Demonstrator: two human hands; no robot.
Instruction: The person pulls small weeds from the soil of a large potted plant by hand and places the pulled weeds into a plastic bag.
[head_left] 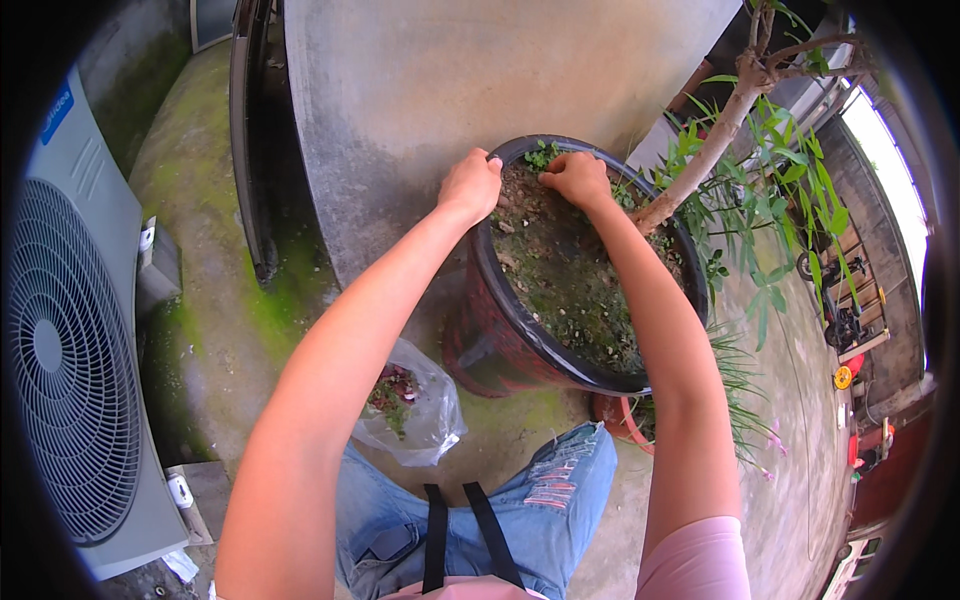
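From my end, the work reads as weeding the pot [487, 342], which stands in the middle of the scene. My left hand [470, 188] is closed around its rim at the far left. My right hand [578, 180] reaches to the soil [570, 290] near the far rim, fingers drawn narrow; I cannot tell whether anything is pinched between them.

I judge the job partly done. The bag [437, 425] on the ground, near and left of the pot, holds a small heap of plants [393, 388], and much of the soil shows bare or only mossy. What seems left is the green sprig [541, 156] just beside my right fingertips, plus low growth along the right and near edges. The trunk [715, 140] leans out to the right.

As for writing, I make out only pale lettering on the blue label [58, 115] of the AC unit [75, 330] at left; I see none on the pot or bag.
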